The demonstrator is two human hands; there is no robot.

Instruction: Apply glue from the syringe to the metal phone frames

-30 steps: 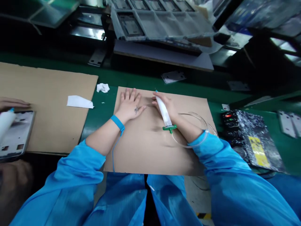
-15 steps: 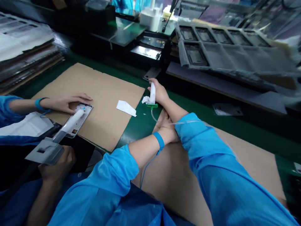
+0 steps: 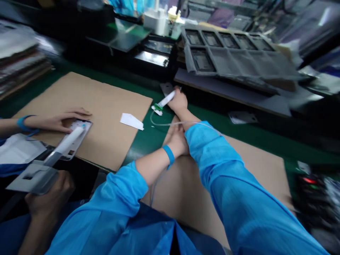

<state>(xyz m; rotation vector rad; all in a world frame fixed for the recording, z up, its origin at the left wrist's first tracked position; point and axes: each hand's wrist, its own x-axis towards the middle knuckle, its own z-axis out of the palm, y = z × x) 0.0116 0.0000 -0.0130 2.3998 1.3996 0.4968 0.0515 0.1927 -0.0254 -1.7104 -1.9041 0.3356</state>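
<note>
My right hand is closed round a white dispensing syringe, which lies at a tilt. On its lower-left end is a green adapter, and a clear tube runs from it over my right sleeve. Beside the adapter is a crumpled white paper. A flat metal plate lies just beyond the syringe. My left hand, with a blue wrist strap, lies flat on the cardboard with fingers stretched, partly under my right forearm. It holds nothing that I can see.
At left a co-worker's hands work a grey dispensing gun over a phone-sized frame on another cardboard sheet. A white paper piece lies there. Plastic trays with dark frames stand at back right.
My right hand has turned the syringe from nearly upright to a slant, its green end swinging left. The whole view has shifted, moving the scene leftward. My left hand stays on the cardboard.
</note>
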